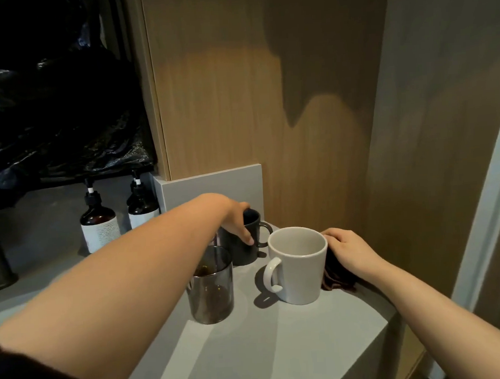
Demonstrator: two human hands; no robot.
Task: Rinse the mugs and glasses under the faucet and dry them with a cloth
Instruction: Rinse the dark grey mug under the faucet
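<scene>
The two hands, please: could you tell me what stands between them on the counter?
In the head view, the white mug stands between the left hand, gripping the dark mug, and the right hand, resting on the brown cloth.

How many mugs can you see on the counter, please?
2. The dark mug stands at the back, held by the left hand; the white mug stands nearer, beside the right hand. Another could be hidden behind the left arm.

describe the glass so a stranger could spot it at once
On the grey countertop below the wooden panel, find the cups. The smoky glass tumbler is frontmost, left of the white ceramic mug; unlike the mugs, it is see-through and handleless.
</scene>
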